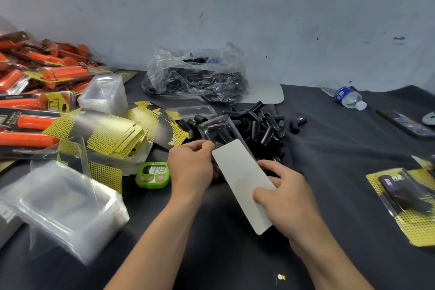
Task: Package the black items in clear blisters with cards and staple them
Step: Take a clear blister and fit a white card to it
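Note:
My left hand [191, 167] pinches the near edge of a clear blister [217, 129] that holds black items. My right hand [286, 198] grips a white-backed card [242, 179], which is tilted and partly slid into that blister. Behind them lies a pile of loose black items [261, 125] on the dark table. A stack of yellow-and-black cards [113, 134] sits to the left. Empty clear blisters [68, 209] are stacked at the near left. A finished black pack [409, 198] lies at the right.
A clear bag of more black items [195, 75] sits at the back by the wall. Orange-handled packs [42, 82] fill the far left. A green timer [153, 174] stands beside my left hand. A water bottle [346, 95] lies at the back right.

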A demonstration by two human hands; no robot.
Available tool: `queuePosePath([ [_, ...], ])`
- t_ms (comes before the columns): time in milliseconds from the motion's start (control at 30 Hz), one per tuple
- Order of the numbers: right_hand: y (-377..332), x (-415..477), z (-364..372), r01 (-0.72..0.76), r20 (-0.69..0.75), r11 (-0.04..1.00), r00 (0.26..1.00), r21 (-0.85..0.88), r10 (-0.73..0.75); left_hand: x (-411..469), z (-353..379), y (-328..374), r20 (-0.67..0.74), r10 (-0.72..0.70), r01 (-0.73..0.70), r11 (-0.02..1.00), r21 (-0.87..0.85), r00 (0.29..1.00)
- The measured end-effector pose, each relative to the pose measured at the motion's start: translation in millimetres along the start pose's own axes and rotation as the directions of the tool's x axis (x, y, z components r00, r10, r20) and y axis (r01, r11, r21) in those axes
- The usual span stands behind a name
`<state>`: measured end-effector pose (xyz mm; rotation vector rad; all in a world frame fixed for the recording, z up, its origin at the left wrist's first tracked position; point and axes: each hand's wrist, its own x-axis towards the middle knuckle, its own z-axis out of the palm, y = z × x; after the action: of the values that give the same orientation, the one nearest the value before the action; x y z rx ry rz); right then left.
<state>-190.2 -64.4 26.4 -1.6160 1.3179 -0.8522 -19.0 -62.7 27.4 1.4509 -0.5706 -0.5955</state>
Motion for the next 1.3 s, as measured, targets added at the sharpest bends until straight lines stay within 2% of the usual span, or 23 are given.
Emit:
queuePosePath([
  [100, -3.9, -2.9, 1.5, 0.05, 0.021, 0.999, 0.999, -0.019, -0.05, -1.6, 0.2, -1.5, 0.025, 0.032, -0.033, 0.998, 0.05, 0.999],
  [200, -4.3, -4.1, 3.1, 0.075, 0.025, 0.996, 0.997, 0.041, -0.076, -3.5, 2.1, -1.2, 0.047, 0.111, -0.116, 0.985, 0.127, 0.993],
  [400, 1.3, 2.3, -0.1, 0.011, 0.032, 0.975, 0.999, 0.222, -0.019, -6.6, 5.9, -2.8, 0.108, 0.165, -0.179, 0.974, 0.139, 0.98],
  [633, 6.3, 6.8, -2.8, 0.036, 0.014, 0.985, 0.999, 0.169, -0.039, -9.0, 6.6, -7.7, 0.167, 0.185, -0.21, 0.966, 0.151, 0.968],
  [733, 9.5, 10.1, -5.0, 0.043, -0.067, 0.986, 0.997, 0.16, -0.033, -9.5, 8.4, -8.7, 0.25, 0.153, -0.192, 0.972, 0.136, 0.956],
  [867, 12.9, 14.0, -6.6, 0.03, -0.156, 0.978, 0.988, 0.205, 0.002, -9.6, 9.5, -12.3, 0.393, 0.068, -0.159, 0.966, 0.204, 0.917],
  [1067, 13.6, 14.8, -8.9, 0.05, -0.216, 0.969, 0.976, 0.24, 0.003, -11.2, 10.7, -12.3, 0.427, -0.028, -0.077, 0.971, 0.226, 0.904],
  [1200, 14.0, 16.0, -10.1, 0.077, -0.3, 0.962, 0.954, 0.261, 0.005, -16.3, 13.7, -12.4, 0.49, -0.075, -0.063, 0.964, 0.259, 0.869],
  [1300, 14.1, 16.2, -10.3, 0.097, -0.316, 0.963, 0.949, 0.25, -0.014, -18.5, 15.8, -11.0, 0.534, -0.119, -0.002, 0.975, 0.221, 0.837],
])
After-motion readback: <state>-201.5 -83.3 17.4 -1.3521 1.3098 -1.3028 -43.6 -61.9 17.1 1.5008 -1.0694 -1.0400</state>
